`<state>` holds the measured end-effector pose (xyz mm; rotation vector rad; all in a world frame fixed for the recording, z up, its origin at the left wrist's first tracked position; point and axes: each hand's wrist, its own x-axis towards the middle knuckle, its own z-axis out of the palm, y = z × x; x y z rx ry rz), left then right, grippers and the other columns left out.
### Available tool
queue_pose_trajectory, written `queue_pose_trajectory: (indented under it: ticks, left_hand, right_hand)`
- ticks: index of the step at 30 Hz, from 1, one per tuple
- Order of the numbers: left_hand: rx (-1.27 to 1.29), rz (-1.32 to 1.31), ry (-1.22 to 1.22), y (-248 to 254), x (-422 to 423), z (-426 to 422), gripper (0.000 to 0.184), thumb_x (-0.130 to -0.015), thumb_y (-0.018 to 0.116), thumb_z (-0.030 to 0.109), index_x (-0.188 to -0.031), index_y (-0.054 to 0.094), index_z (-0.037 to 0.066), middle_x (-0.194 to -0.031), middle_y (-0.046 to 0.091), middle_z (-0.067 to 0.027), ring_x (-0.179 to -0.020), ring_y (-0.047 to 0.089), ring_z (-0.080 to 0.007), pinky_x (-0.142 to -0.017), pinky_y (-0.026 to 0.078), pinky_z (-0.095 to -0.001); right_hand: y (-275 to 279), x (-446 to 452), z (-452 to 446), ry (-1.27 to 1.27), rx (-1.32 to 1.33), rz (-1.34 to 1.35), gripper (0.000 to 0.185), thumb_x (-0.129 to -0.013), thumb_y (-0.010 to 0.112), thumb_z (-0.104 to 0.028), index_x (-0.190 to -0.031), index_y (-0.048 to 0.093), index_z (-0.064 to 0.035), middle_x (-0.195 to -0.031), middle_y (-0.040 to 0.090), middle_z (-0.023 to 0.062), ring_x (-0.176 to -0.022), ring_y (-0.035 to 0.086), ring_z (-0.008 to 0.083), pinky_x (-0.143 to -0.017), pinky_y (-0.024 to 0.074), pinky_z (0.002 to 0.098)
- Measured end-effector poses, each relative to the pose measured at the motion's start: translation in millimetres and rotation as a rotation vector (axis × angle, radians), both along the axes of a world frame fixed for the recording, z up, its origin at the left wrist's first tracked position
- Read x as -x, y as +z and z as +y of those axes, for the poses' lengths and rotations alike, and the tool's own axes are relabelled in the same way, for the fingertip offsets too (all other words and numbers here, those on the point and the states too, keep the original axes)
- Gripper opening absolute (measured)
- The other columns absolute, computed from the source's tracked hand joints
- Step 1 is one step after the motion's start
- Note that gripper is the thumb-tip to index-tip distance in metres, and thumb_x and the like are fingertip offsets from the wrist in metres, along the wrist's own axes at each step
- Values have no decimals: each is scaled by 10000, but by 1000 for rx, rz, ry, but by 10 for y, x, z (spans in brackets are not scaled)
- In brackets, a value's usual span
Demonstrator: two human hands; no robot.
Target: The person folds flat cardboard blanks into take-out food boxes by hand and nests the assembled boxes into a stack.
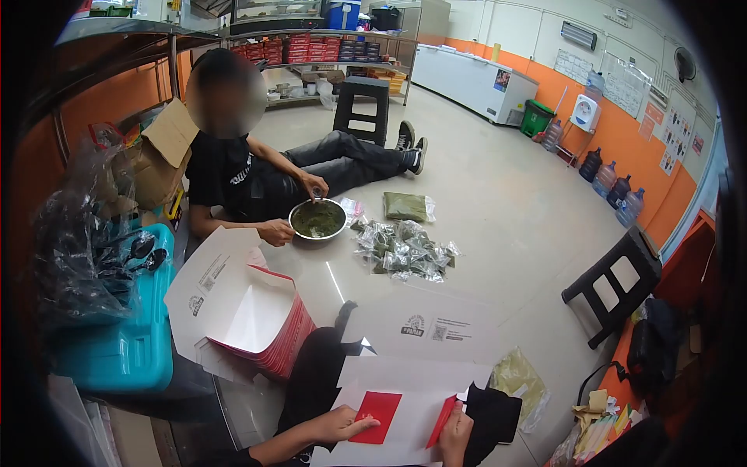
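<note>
A white cardboard sheet [405, 385] with red panels lies across the lap. My left hand [338, 424] grips its left part, thumb pressed on a red panel [379, 416]. My right hand [456, 434] is closed on the red flap [441, 420] at the right, which is tilted up. Just beyond is another white sheet [424, 323] with a printed logo. To the left, a stack of folded red and white boxes [268, 319] stands beside a printed white flap [204, 292].
A co-worker [233, 171] sits on the floor, hands at a metal bowl [317, 219] of green stuff. Small filled bags [408, 249] lie nearby. A teal box [117, 335] stands left; black stools [615, 284] stand at the right and back.
</note>
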<state>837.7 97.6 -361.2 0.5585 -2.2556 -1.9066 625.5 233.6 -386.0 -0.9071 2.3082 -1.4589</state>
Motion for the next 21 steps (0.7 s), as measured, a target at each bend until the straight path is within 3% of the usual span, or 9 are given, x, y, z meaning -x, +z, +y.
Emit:
queue_pose_trajectory:
  ticks: [7, 9, 13, 18, 21]
  left_hand:
    - [-63, -22, -41, 47, 3, -58, 451, -954, 434, 342, -765, 568, -45, -547, 449, -58, -531, 418, -89, -519, 371, -255]
    - [-114, 62, 57, -47, -4, -79, 499, -963, 390, 377, -747, 546, -45, -595, 490, -40, -594, 465, -70, -578, 396, -225]
    - [-218, 149, 195, -202, 21, -88, 523, -966, 361, 403, -768, 562, -38, -652, 527, -22, -643, 490, -55, -626, 416, -215]
    - [-331, 87, 250, -221, 35, -32, 379, -961, 399, 329, -961, 555, -17, -784, 552, -9, -729, 489, -50, -682, 422, -232]
    - [-303, 118, 282, -197, 35, 3, 353, -959, 417, 301, -926, 568, -16, -771, 556, -7, -719, 489, -46, -674, 428, -233]
  right_hand:
    - [-39, -45, -21, -7, 68, 22, 558, -979, 356, -329, -580, 465, 45, -439, 429, 38, -434, 371, 69, -411, 282, 309]
    - [3, -74, -43, -8, 65, 2, 545, -978, 364, -317, -592, 477, 50, -440, 434, 38, -438, 373, 66, -410, 285, 304]
    - [24, -124, -72, 15, 58, 9, 500, -974, 392, -277, -625, 506, 63, -444, 445, 36, -448, 375, 55, -407, 288, 291]
    - [-14, -127, -91, 19, 103, -19, 486, -969, 408, -261, -626, 515, 65, -432, 430, 38, -444, 355, 50, -401, 280, 289]
    - [51, -139, -78, 2, 59, 4, 449, -955, 438, -241, -626, 511, 56, -443, 421, 43, -436, 353, 65, -407, 290, 287]
